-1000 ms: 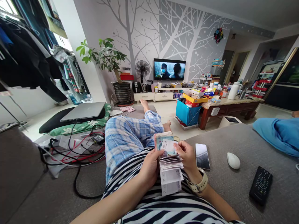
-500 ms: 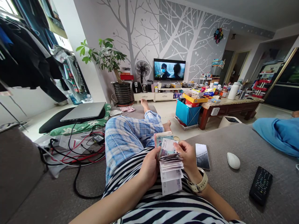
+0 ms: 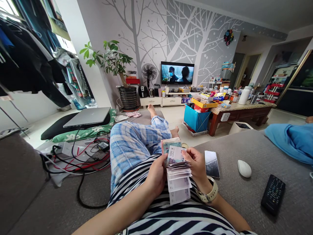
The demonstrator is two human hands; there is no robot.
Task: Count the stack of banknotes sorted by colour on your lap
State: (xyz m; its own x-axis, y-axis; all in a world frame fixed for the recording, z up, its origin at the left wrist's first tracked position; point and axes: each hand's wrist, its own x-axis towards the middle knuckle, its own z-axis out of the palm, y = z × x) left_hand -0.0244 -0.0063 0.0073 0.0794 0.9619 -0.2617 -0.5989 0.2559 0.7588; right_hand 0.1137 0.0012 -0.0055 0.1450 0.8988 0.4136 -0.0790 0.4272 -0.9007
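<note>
Above my lap, my left hand (image 3: pixel 156 173) is closed around the left side of a bundle of banknotes (image 3: pixel 179 184). Its thumb presses on top, and its other fingers are hidden beneath the notes. My right hand (image 3: pixel 197 166), with a pale watch (image 3: pixel 207 192) on the wrist, pinches a purple-grey note (image 3: pixel 175 154) at its right edge between thumb and fingers. Several more notes fan down below it toward my striped shirt (image 3: pixel 151 209). Behind the top note, the ends of green and pinkish notes (image 3: pixel 170 142) stick out at the far side.
On the grey sofa to my right lie a phone (image 3: pixel 212 164), a white mouse (image 3: pixel 244 168) and a black remote (image 3: pixel 273 195). Tangled cables (image 3: pixel 80 160) and a laptop (image 3: pixel 88 117) are to my left. Ahead stand a blue bin (image 3: pixel 197 118) and a cluttered coffee table (image 3: pixel 242 110).
The top note in my right hand has shifted slightly, and the fanned notes below have moved a little. Both hands stay in nearly the same place.
</note>
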